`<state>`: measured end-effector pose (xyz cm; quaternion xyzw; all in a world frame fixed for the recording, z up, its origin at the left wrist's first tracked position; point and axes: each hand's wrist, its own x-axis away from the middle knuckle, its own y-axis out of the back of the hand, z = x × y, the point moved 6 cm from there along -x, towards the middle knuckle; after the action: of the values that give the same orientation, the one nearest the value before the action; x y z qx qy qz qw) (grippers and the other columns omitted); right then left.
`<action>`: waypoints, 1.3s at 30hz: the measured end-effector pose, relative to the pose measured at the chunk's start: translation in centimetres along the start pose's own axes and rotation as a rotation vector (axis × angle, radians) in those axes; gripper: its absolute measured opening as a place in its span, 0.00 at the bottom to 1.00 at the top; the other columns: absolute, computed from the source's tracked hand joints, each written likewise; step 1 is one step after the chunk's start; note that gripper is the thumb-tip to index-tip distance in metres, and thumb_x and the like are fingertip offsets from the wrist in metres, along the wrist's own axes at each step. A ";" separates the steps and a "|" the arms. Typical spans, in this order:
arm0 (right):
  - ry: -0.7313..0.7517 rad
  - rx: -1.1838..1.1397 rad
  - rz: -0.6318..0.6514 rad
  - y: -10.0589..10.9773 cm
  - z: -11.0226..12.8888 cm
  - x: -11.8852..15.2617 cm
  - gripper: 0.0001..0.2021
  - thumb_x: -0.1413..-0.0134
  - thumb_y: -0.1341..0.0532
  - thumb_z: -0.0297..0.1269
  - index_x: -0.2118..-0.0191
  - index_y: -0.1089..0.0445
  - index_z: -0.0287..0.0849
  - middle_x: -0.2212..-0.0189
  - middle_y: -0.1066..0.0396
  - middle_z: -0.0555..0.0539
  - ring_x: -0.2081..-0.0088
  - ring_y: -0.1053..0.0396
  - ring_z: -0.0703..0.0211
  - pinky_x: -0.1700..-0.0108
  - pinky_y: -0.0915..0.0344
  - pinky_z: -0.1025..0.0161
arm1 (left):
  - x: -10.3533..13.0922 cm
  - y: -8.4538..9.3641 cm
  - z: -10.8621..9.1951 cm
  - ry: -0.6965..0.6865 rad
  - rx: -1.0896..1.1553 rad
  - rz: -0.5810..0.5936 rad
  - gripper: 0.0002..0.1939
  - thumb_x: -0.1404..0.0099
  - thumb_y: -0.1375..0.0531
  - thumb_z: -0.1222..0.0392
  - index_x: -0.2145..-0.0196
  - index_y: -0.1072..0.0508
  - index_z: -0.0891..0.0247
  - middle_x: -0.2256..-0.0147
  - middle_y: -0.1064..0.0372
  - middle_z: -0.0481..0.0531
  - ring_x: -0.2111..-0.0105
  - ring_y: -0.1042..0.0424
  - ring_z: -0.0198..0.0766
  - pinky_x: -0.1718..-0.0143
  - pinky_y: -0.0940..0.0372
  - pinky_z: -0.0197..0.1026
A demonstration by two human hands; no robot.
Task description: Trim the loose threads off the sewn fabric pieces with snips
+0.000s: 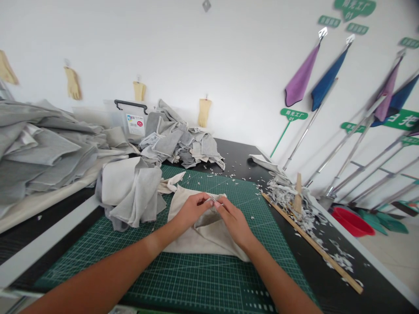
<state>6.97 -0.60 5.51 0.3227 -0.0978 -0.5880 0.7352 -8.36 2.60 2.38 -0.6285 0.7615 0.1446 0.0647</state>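
A pale grey-beige cloth (190,239) lies on the green cutting mat (183,283), its far edge lifted and bunched between my hands. My left hand (195,208) pinches that edge with thumb and forefinger. Close beside it, my right hand (231,218) pinches the same edge, fingertips nearly touching the left ones. A fold opens in the cloth below my fingers. Whether a small tool is also between the fingertips cannot be made out. Left of the cloth sits a heap of grey cloths (132,192) on the mat.
Large stacks of grey cloth (49,152) fill the left, with a clear plastic box (132,124) behind. Another cloth pile (183,139) stands at the back. On the right lie a wooden strip (314,244) and fabric scraps (284,194). A red basin (352,221) is on the floor.
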 end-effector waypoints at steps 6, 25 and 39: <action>0.007 -0.031 0.001 -0.1 -0.2 -0.1 0.16 0.32 0.50 0.52 0.64 0.34 0.48 0.71 0.34 0.54 0.68 0.36 0.60 0.65 0.44 0.65 | 0.1 -0.1 -0.1 0.003 0.010 0.002 0.14 0.35 0.40 0.52 0.72 0.30 0.64 0.75 0.38 0.45 0.73 0.40 0.33 0.71 0.46 0.36; -0.046 -0.157 0.038 -0.9 -1.3 -0.1 0.16 0.32 0.48 0.51 0.65 0.35 0.46 0.77 0.41 0.55 0.74 0.44 0.64 0.70 0.48 0.67 | 0.2 -0.1 0.2 0.026 0.021 0.027 0.13 0.35 0.40 0.51 0.69 0.27 0.66 0.72 0.33 0.48 0.70 0.36 0.34 0.68 0.43 0.36; -0.161 -0.445 -0.009 -2.0 -3.3 -0.7 0.21 0.34 0.48 0.56 0.70 0.39 0.44 0.81 0.52 0.57 0.80 0.56 0.67 0.79 0.56 0.68 | 0.4 -0.5 -0.1 0.037 0.035 0.049 0.15 0.35 0.40 0.50 0.65 0.24 0.66 0.68 0.27 0.52 0.66 0.32 0.37 0.63 0.38 0.38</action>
<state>6.88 1.02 1.90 0.1052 -0.0225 -0.6224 0.7753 -7.94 2.15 2.26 -0.6109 0.7802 0.1210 0.0579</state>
